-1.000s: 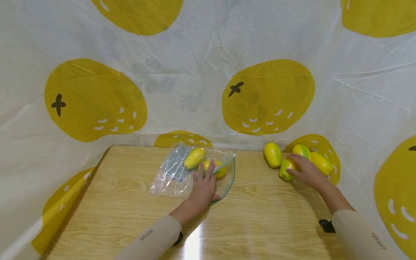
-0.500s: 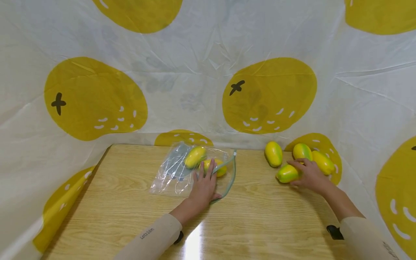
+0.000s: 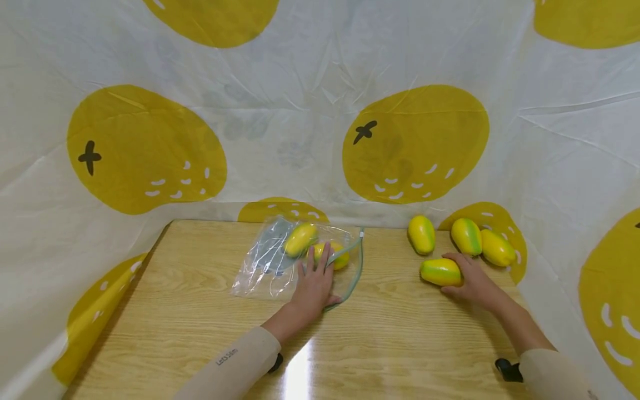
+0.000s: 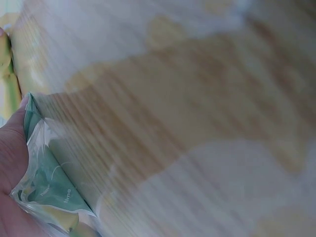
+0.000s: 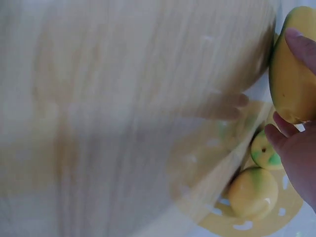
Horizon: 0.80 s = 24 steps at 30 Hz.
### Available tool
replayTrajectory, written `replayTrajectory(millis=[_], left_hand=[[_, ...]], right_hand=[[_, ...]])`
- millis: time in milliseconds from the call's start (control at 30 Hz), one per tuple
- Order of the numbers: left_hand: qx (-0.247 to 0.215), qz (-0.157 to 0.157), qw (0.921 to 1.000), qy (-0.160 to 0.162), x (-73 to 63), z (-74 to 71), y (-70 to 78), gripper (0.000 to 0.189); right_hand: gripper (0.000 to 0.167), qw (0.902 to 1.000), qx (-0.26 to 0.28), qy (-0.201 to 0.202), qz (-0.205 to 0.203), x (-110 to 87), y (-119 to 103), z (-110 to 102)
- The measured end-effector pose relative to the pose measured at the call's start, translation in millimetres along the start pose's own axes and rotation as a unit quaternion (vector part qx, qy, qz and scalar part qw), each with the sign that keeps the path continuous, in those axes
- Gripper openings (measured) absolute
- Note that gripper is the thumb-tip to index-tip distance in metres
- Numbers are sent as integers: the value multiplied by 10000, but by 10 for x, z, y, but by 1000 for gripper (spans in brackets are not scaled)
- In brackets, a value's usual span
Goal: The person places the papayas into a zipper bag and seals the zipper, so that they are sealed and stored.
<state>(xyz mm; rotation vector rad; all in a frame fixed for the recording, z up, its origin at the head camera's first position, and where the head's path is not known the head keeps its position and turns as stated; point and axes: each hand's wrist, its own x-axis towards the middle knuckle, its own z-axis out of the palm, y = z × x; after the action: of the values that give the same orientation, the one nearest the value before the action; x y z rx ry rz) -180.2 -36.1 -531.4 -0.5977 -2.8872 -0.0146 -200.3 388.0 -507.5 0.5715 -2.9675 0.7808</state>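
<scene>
My left hand (image 3: 312,289) lies with fingers spread over the mouth of a clear zip bag (image 3: 257,280), which has a green edge strip (image 3: 359,269). Two yellow papayas show inside the bag, one papaya (image 3: 301,240) at the back and another papaya (image 3: 340,258) partly behind the fingers. In the left wrist view, the bag's green printed panel (image 4: 57,185) shows beside the hand. To the right, my right hand (image 3: 475,286) grips a yellow papaya with a green stripe (image 3: 440,272), thumb on the near side and fingers on the far side. The right wrist view shows this papaya (image 5: 294,74) between thumb and fingers.
Behind the right hand lie three more papayas: a separate papaya (image 3: 421,235), then a striped papaya (image 3: 466,236) against another papaya (image 3: 497,248). A fruit-printed cloth (image 3: 290,139) hangs behind and around the wooden table (image 3: 380,344).
The right hand has taken hold of the front papaya and drawn it away from the group, toward the person and slightly left. The left hand and the bag have stayed put.
</scene>
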Motion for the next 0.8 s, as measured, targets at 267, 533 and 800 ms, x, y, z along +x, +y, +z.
replayTrajectory(millis=[267,533,800], left_hand=[[-12,-26,10000,-61,8,-2,0,129],[13,-26,10000,-93,3,13,3,128],[210,-3,9998,-1,5,16,0,128]], right_hand=[[84,9992,356,-43,181,-60,-96,114],[82,9992,378,40,-97,-78,-252,81],[82,9988,472,-92,-118,17,-458,85]])
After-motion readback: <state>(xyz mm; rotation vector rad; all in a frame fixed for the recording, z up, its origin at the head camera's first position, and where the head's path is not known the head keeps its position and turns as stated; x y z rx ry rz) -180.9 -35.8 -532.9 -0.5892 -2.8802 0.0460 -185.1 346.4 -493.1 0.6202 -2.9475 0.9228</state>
